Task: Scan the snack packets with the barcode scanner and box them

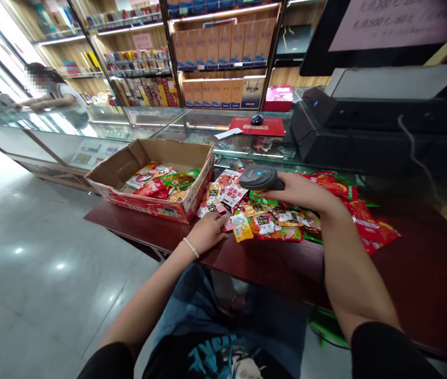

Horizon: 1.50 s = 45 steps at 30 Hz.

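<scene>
My right hand (300, 192) is wrapped round a black barcode scanner (258, 178), which has a small blue light on top and is held over a pile of snack packets (263, 218). My left hand (209, 231) rests at the pile's near left edge, thumb and fingers apart, fingertips touching the packets there. A yellow packet (242, 231) lies just right of it, towards the table's front edge. Left of the pile stands an open cardboard box (156, 208) with red printed sides. Inside it are several red, green and white packets (164, 184).
Red packets (369, 226) lie further right on the dark red table (278, 263). Behind are a glass counter (160, 123), a mouse (257, 120) on a red pad, and black equipment (365, 121). Another person (56, 95) leans on the counter at far left.
</scene>
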### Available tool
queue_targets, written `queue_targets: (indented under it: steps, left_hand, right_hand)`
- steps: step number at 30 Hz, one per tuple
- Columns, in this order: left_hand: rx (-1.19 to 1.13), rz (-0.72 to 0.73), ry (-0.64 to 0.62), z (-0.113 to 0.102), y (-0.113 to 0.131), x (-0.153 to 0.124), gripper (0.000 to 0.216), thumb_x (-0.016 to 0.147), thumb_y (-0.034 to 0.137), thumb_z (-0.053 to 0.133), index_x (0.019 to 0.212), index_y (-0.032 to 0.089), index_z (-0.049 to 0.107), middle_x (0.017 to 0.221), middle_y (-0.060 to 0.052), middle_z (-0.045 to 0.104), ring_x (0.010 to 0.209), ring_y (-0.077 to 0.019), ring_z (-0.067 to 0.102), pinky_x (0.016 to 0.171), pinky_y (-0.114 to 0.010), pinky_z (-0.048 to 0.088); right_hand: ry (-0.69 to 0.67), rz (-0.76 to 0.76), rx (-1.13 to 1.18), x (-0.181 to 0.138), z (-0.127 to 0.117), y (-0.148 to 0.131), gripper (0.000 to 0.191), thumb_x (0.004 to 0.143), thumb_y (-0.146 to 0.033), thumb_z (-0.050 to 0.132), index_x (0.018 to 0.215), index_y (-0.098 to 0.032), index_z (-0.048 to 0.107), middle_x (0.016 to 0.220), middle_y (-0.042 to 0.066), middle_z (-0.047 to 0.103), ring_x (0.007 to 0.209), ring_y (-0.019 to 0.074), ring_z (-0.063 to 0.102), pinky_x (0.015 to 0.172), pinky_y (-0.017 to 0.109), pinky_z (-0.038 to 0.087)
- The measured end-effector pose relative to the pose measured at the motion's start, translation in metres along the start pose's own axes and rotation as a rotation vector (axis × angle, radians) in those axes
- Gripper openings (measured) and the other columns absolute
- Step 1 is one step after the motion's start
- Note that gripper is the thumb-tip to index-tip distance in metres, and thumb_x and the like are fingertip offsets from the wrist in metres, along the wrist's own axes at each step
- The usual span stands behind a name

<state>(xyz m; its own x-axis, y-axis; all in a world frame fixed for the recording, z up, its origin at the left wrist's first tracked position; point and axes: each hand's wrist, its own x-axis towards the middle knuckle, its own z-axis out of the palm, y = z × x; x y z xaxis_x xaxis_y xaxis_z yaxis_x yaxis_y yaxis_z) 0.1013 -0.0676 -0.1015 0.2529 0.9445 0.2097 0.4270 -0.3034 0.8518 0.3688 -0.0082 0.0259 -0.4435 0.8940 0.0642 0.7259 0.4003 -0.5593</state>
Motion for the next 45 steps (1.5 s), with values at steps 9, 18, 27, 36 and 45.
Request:
queue_targets:
  steps: [9, 18, 27, 36, 45]
  left_hand:
    - [0.285, -0.068, 0.032, 0.003, 0.016, 0.031, 0.010, 0.075, 0.019, 0.066, 0.067, 0.023, 0.063, 0.057, -0.004, 0.059, 0.068, -0.0241, 0.064, 0.080, -0.033, 0.047]
    - [-0.859, -0.215, 0.139, 0.023, 0.033, 0.114, 0.027, 0.078, 0.038, 0.070, 0.096, 0.018, 0.067, 0.079, -0.003, 0.069, 0.065, -0.0138, 0.063, 0.059, -0.022, 0.052]
    - [-1.234, -0.259, 0.224, 0.035, 0.004, 0.149, 0.028, 0.077, 0.022, 0.072, 0.103, 0.015, 0.065, 0.099, -0.008, 0.072, 0.085, -0.0168, 0.070, 0.075, -0.026, 0.058]
    - [-1.180, -0.200, 0.202, 0.039, 0.005, 0.133, 0.040, 0.074, 0.028, 0.074, 0.112, 0.018, 0.064, 0.103, -0.009, 0.072, 0.092, -0.0212, 0.069, 0.082, -0.034, 0.057]
    - [-0.844, -0.103, 0.275, 0.047, 0.002, 0.133, 0.036, 0.074, 0.035, 0.073, 0.104, 0.016, 0.068, 0.098, -0.007, 0.072, 0.085, -0.0198, 0.067, 0.080, -0.031, 0.053]
  right_hand:
    - [0.122, 0.001, 0.069, -0.001, -0.008, 0.010, 0.042, 0.077, -0.045, 0.066, 0.113, -0.022, 0.068, 0.112, 0.004, 0.071, 0.099, 0.0267, 0.065, 0.087, 0.037, 0.049]
    - [0.295, 0.129, 0.127, -0.012, -0.025, 0.008, 0.044, 0.080, -0.047, 0.063, 0.117, -0.022, 0.064, 0.079, 0.004, 0.072, 0.070, 0.0235, 0.066, 0.063, 0.034, 0.051]
    - [0.275, 0.129, 0.141, -0.008, -0.021, 0.014, 0.050, 0.080, -0.047, 0.065, 0.123, -0.025, 0.055, 0.102, 0.005, 0.072, 0.087, 0.0243, 0.067, 0.071, 0.033, 0.051]
    - [0.151, 0.087, 0.118, 0.007, -0.005, 0.019, 0.043, 0.078, -0.046, 0.068, 0.114, -0.022, 0.067, 0.112, 0.007, 0.071, 0.099, 0.0293, 0.066, 0.083, 0.038, 0.050]
    - [0.372, 0.142, 0.183, 0.009, -0.003, 0.010, 0.040, 0.078, -0.046, 0.065, 0.107, -0.019, 0.068, 0.088, 0.007, 0.074, 0.082, 0.0259, 0.068, 0.068, 0.034, 0.051]
